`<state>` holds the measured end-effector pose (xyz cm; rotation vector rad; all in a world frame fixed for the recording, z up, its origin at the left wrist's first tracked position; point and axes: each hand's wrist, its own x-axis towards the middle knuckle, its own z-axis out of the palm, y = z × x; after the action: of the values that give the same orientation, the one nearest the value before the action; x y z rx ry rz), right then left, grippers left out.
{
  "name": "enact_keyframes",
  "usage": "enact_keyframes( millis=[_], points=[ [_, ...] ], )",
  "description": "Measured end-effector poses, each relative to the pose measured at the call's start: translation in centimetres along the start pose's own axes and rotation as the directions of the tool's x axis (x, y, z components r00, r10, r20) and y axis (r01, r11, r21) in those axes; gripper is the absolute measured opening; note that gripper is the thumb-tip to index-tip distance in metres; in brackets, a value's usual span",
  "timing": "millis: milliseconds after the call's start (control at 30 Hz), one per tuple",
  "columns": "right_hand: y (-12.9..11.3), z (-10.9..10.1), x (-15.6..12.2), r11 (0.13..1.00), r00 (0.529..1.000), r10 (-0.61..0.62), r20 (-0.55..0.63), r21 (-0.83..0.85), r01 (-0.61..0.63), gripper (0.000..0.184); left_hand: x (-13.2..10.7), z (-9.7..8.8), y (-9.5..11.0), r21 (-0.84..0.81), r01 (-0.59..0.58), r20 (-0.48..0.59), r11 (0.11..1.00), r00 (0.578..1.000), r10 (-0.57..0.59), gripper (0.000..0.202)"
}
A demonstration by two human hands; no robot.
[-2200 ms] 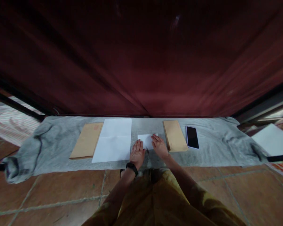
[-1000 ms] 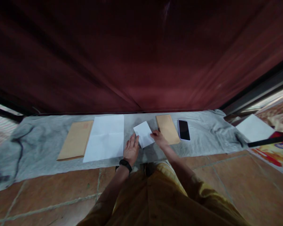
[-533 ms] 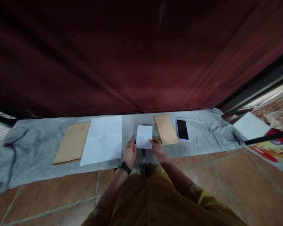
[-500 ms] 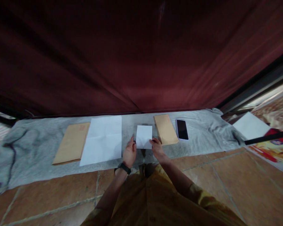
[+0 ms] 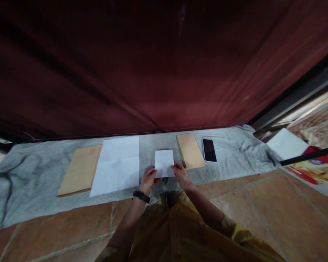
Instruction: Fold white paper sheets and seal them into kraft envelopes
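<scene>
Between my hands is a small white folded sheet of paper [image 5: 164, 162], held over the grey cloth. My left hand [image 5: 148, 180], with a black band at its wrist, is closed on the paper's lower left edge, thumb on top. On the opposite edge, my right hand [image 5: 181, 174] pinches the paper between thumb and fingers. A larger white sheet with faint creases [image 5: 116, 163] lies to the left of my left hand. Just beyond my right hand rests a stack of brown envelopes [image 5: 190, 150].
More brown envelopes [image 5: 79, 170] lie at the far left on the grey cloth [image 5: 232, 153]. A phone [image 5: 209, 150] lies right of the envelope stack. A dark red curtain [image 5: 164, 72] hangs behind. At right, a dark bar [image 5: 311, 155] crosses a colourful printed box [image 5: 316, 171].
My left hand has closed from pointing fingers to a grip on the small paper's left edge. The paper has come slightly nearer to me, with my right hand still holding it.
</scene>
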<state>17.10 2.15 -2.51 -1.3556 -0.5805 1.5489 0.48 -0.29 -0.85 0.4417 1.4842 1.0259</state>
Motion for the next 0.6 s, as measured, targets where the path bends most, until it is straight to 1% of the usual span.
enact_keyframes(
  millis=[167, 300, 367, 467, 600],
  points=[
    [-0.1, -0.1, -0.4, 1.000, 1.000, 0.015, 0.022, -0.004, -0.015, 0.031, -0.2, 0.5, 0.1, -0.103, 0.012, -0.013, 0.995, 1.000, -0.014, 0.011],
    [-0.3, -0.3, -0.5, 1.000, 0.999, 0.024, 0.037, -0.015, -0.024, 0.030, -0.1, 0.8, 0.4, -0.203, 0.051, -0.004, 0.978, 0.999, -0.053, 0.016],
    [-0.5, -0.4, -0.4, 1.000, 0.999, 0.024, 0.040, -0.015, -0.023, 0.029, 0.0, 0.9, 0.6, -0.245, 0.087, 0.014, 0.966, 0.996, -0.086, 0.019],
    [-0.8, -0.5, -0.5, 1.000, 0.999, 0.019, 0.044, -0.011, -0.018, 0.029, -0.1, 1.1, 0.8, -0.294, 0.148, 0.064, 0.944, 0.989, -0.135, 0.018],
    [-1.2, -0.4, -0.7, 1.000, 0.999, 0.002, 0.049, -0.001, -0.002, 0.030, -0.3, 1.4, 1.1, -0.336, 0.181, 0.116, 0.924, 0.982, -0.150, 0.016]
  ],
)
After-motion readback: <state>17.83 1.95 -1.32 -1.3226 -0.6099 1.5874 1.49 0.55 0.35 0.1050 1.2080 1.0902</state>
